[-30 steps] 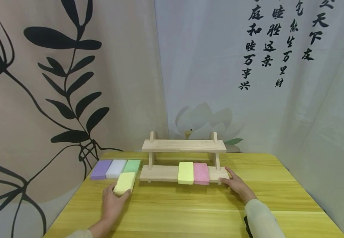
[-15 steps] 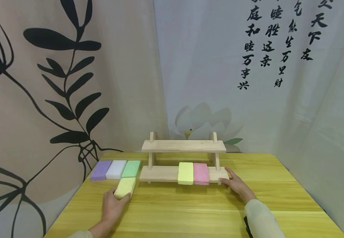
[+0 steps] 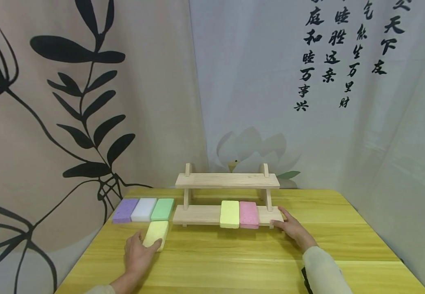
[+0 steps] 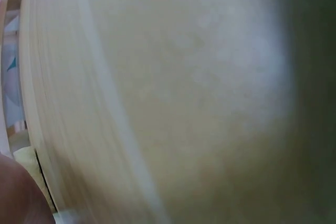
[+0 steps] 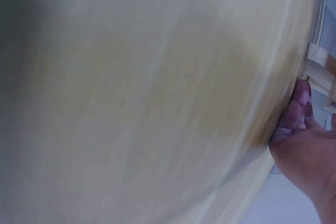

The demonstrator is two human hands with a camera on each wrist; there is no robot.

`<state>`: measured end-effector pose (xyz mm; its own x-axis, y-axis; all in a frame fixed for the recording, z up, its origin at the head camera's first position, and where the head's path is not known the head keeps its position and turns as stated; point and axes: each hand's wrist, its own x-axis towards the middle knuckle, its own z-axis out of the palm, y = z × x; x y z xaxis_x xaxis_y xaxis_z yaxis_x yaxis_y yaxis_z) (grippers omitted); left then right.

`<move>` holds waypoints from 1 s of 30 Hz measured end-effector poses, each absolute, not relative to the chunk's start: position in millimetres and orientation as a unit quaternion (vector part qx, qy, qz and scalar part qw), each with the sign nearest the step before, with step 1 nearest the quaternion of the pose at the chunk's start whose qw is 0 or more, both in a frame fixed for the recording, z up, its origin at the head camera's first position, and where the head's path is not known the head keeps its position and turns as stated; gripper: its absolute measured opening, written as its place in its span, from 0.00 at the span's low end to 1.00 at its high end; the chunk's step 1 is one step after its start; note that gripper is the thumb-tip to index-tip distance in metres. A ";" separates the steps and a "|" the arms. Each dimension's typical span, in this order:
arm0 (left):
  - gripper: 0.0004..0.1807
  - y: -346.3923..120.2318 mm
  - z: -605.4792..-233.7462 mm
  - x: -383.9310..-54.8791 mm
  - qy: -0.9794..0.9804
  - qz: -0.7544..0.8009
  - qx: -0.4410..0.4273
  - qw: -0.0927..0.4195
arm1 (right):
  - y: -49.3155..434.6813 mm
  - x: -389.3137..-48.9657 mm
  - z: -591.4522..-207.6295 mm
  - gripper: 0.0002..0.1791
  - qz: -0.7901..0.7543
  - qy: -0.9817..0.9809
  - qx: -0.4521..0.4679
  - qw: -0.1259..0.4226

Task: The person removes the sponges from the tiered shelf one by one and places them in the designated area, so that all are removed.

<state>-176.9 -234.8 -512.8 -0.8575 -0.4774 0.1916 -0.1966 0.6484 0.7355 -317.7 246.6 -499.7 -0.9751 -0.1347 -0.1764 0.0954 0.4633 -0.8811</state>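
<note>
My left hand (image 3: 137,255) is at a pale yellow sponge block (image 3: 156,235) lying on the table. Its thumb overlaps the block's near right side, while a narrow gap shows between the other fingers and the block's left edge. In the left wrist view, the thumb (image 4: 23,195) covers part of the yellow block (image 4: 32,169). My right hand (image 3: 295,230) grips the right end of a two-tier wooden shelf (image 3: 198,214), thumb at the front edge and fingers at the end. On the lower tier sit a brighter yellow block (image 3: 229,214) and a pink block (image 3: 249,214), side by side.
Purple (image 3: 125,211), white (image 3: 144,210) and green (image 3: 162,209) blocks form a row on the wooden table (image 3: 227,261), left of the shelf. The upper tier (image 3: 231,180) stands above and behind the lower one. A printed curtain (image 3: 242,81) hangs behind.
The pale yellow block has come toward me, from overlapping the green block to just in front of it. The left fingers have loosened away from its left edge. The right hand stays put.
</note>
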 end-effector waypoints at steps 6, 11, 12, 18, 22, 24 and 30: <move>0.49 -234.8 -509.5 -178.2 -0.889 -0.373 0.197 0.178 | 246.6 -318.3 -500.4 0.49 -0.519 0.847 -0.008 0.114; 0.49 -234.6 -504.3 -181.0 -0.889 -0.380 0.187 0.176 | 246.4 -318.1 -500.2 0.49 -0.518 0.848 -0.005 0.115; 0.49 -234.2 -502.9 -182.1 -0.888 -0.383 0.183 0.177 | 246.3 -318.2 -500.2 0.49 -0.517 0.848 -0.005 0.114; 0.45 -224.6 -495.7 -190.1 -0.884 -0.393 0.164 0.194 | 246.6 -318.7 -500.4 0.49 -0.517 0.849 -0.006 0.112; 0.43 -212.0 -491.7 -196.3 -0.878 -0.406 0.152 0.202 | 247.2 -318.6 -500.8 0.49 -0.519 0.848 -0.007 0.112; 0.44 -204.7 -490.0 -199.2 -0.874 -0.419 0.145 0.201 | 247.2 -318.0 -500.4 0.50 -0.519 0.848 -0.007 0.111; 0.44 -179.1 -486.1 -207.3 -0.855 -0.465 0.127 0.192 | 246.4 -316.5 -499.0 0.49 -0.520 0.847 -0.013 0.106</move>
